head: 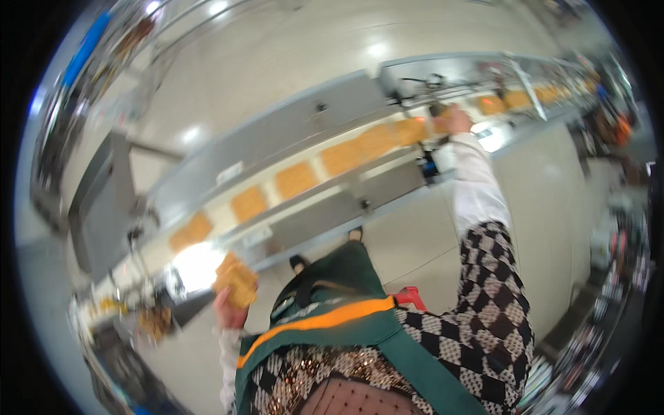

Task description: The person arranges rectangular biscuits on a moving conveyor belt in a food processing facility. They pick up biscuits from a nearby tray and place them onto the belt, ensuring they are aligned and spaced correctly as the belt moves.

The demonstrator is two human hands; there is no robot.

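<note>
A narrow conveyor [272, 196] with a pale belt runs diagonally before me. Along it lies a row of flat, squarish orange-tan pieces [295, 180], some overlapping; blur hides whether they are wrapped. My left hand [232, 311] holds several similar pieces [236, 280] in a bunch, off the belt's near side. Stretched far forward, my right hand [457, 122] is over the belt beside a small dark part [439, 110]. Its fingers touch an orange-tan piece [441, 123], but blur hides whether they grip it.
Grey metal side plates [332, 111] flank the belt. A frame with rods and cables [430, 83] stands near my right hand. A clear bag of orange-tan pieces [155, 322] is at lower left. Behind me shows a red plastic part [410, 296]. Cluttered shelving [617, 249] lines the right.
</note>
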